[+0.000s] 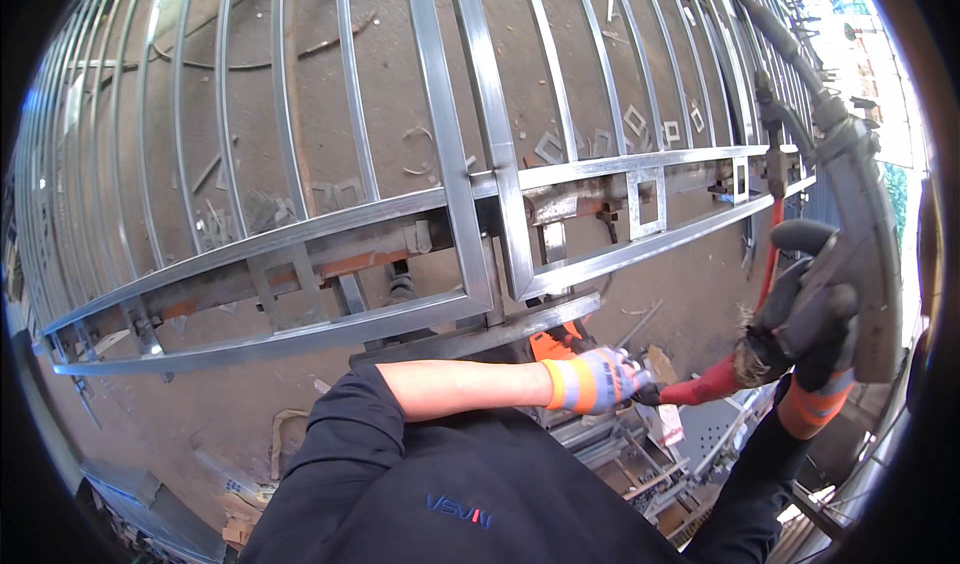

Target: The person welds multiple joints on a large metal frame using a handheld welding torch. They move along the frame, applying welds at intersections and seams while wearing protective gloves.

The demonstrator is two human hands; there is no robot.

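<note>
My left hand (600, 381), in a grey and orange glove, reaches across in front of my torso. It is closed at the dark end of a thick red hose or handle (701, 387); blur hides the exact grip. My right hand (814, 316), in a worn dark glove with an orange and grey cuff, grips a large grey torch-like tool (862, 211) at the right. Its narrow end points up and left. A metal fitting on a thin red hose (772, 226) hangs beside it. Ahead lie welded frames of square metal tubing (435, 312) with many parallel bars.
A rusty support beam (367, 252) runs under the frames. Small square metal pieces (635, 119) and scraps lie on the floor. Tubing and a perforated plate (701, 433) are at lower right. A grey metal box (150, 504) stands at lower left. A shoe (401, 282) shows between the bars.
</note>
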